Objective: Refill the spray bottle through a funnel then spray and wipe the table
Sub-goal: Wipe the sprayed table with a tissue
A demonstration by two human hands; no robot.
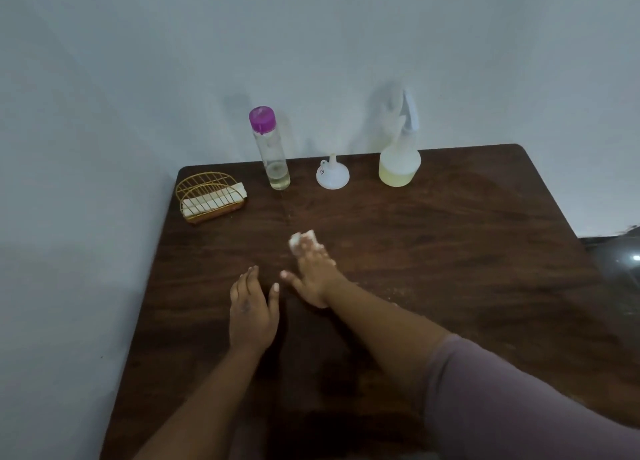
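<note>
tissue [304,239] under R grip [313,276] fingers, pressed flat on table [450,251] | L grip [252,307] spread, resting beside

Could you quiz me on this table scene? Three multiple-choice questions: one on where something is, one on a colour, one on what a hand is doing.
1. Where is the funnel?
A. between the two bottles
B. in the wire holder
C. under the left hand

2. What colour is the cap of the tall bottle?
A. green
B. purple
C. black

3. What is the right hand doing?
A. lifting the spray bottle
B. hanging idle
C. pressing a tissue on the table

Answers:
1 A, it stands between the tall bottle and the spray bottle.
2 B, plainly purple.
3 C, white tissue shows under its fingertips.
</note>
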